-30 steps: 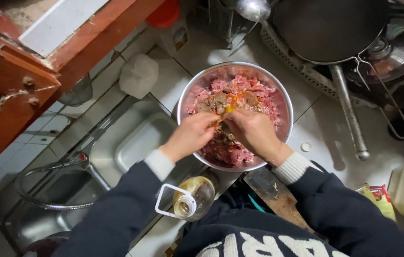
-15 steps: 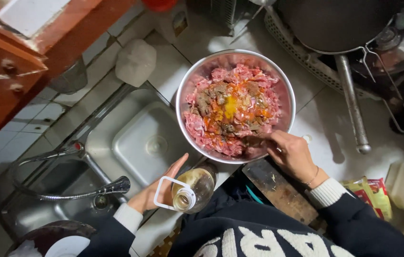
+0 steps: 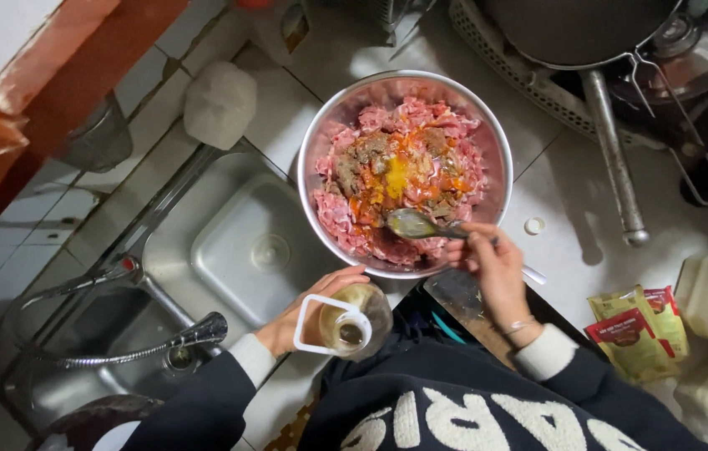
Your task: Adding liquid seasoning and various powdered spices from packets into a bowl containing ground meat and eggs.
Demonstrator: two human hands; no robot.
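The right hand [image 3: 494, 266] is clamped on a spoon [image 3: 417, 224], its tip in the meat at the bowl's [image 3: 321, 142] 6 o'clock. The left hand [image 3: 308, 316] is wrapped around an open bottle [image 3: 356, 321] at 7 o'clock from the bowl, beside the sink [image 3: 204, 242].

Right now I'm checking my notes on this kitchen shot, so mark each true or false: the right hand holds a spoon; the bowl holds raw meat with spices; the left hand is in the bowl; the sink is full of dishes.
1. The right hand holds a spoon. True.
2. The bowl holds raw meat with spices on top. True.
3. The left hand is in the bowl. False: it is outside, at an open bottle by the rim.
4. The sink is full of dishes. False: its basin shows none.
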